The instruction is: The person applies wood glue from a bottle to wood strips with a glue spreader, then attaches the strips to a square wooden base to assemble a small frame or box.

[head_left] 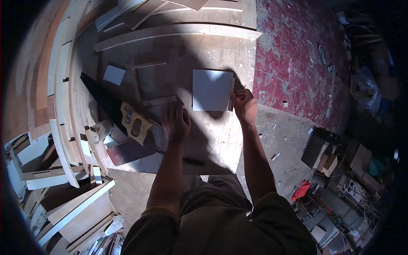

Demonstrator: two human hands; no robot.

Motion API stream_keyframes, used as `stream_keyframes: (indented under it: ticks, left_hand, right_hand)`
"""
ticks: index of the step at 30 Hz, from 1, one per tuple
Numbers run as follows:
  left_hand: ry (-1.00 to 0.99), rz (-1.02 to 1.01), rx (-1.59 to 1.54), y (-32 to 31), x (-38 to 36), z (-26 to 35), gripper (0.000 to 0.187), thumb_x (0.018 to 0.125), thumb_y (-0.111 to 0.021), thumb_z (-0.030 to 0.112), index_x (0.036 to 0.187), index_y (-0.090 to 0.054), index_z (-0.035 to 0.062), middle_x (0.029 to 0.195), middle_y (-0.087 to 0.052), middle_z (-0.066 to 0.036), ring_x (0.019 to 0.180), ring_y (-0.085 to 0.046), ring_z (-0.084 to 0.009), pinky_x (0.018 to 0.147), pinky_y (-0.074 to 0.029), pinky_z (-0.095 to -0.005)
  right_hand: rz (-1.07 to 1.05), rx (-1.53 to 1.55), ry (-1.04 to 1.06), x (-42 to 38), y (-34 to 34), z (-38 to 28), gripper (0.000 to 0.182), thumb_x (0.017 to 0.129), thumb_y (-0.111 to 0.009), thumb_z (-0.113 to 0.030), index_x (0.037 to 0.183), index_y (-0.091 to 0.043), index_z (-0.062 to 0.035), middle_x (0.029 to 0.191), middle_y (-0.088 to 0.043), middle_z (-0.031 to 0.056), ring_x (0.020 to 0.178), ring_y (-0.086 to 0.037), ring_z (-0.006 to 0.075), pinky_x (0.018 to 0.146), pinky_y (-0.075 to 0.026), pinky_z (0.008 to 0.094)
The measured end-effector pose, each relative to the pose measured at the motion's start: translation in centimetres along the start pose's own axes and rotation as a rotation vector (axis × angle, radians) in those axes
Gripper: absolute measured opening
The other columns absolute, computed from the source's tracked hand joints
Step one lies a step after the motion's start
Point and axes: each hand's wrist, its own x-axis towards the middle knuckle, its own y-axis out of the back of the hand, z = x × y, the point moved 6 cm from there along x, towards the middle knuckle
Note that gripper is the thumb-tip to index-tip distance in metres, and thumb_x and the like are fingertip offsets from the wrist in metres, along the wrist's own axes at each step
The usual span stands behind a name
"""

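My right hand (pixel 244 104) is closed in a pinch on a thin wooden strip (pixel 233 91) that stands along the right edge of a white square panel (pixel 211 90). My left hand (pixel 176 121) rests on the wooden table (pixel 221 144), fingers apart and partly in shadow, just below a short thin strip (pixel 160 100). Two more thin strips (pixel 148 64) lie above and to the left. A handsaw (pixel 135 123) with a wooden handle lies left of my left hand, its dark blade pointing to the upper left. A small white rectangle (pixel 114 75) is beside the blade.
A long board (pixel 178 35) crosses the table's far side, with more boards behind it. Stacked boards (pixel 63 106) line the left. A reddish-brown panel (pixel 131 151) lies near the front edge. Boxes (pixel 321 155), tools and cables crowd the floor at right.
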Motion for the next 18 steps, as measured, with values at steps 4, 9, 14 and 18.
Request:
stream_keyframes:
  ticks: [4,9,14,18]
  left_hand:
    - [-0.009,0.019,0.046,0.04,0.14,0.07,0.020,0.084,-0.059,0.016,0.103,-0.062,0.0116,0.097,-0.062,-0.010,0.091,-0.060,-0.0333,0.080,-0.050,-0.0470]
    - [0.005,0.009,0.047,-0.35,0.14,-0.11,0.020,0.084,-0.058,0.017,0.103,-0.062,0.0126,0.099,-0.062,-0.009,0.093,-0.059,-0.0324,0.079,-0.051,-0.0464]
    - [0.018,-0.006,0.053,-0.36,0.21,-0.11,0.019,0.083,-0.058,0.017,0.101,-0.062,0.0130,0.099,-0.062,-0.009,0.096,-0.060,-0.0330,0.080,-0.051,-0.0465]
    - [0.044,-0.030,0.056,-0.37,0.20,-0.03,0.018,0.083,-0.059,0.016,0.100,-0.061,0.0129,0.099,-0.062,-0.009,0.098,-0.060,-0.0331,0.080,-0.052,-0.0465]
  right_hand:
    - [-0.003,0.011,-0.013,-0.28,-0.05,-0.27,0.030,0.079,-0.077,-0.027,0.091,-0.067,-0.0015,0.085,-0.074,0.0112,0.077,-0.073,0.0202,0.070,-0.056,0.0319]
    - [0.022,-0.036,0.045,0.17,-0.07,-0.41,0.029,0.079,-0.077,-0.026,0.092,-0.067,-0.0023,0.086,-0.074,0.0105,0.078,-0.072,0.0207,0.070,-0.055,0.0326]
    - [0.032,-0.069,0.084,0.41,-0.38,-0.60,0.028,0.079,-0.076,-0.026,0.090,-0.067,-0.0029,0.085,-0.073,0.0098,0.077,-0.072,0.0213,0.070,-0.055,0.0324]
    - [0.035,-0.081,0.079,0.15,-0.49,-0.61,0.027,0.078,-0.076,-0.026,0.090,-0.067,-0.0038,0.085,-0.073,0.0091,0.077,-0.072,0.0219,0.070,-0.055,0.0323]
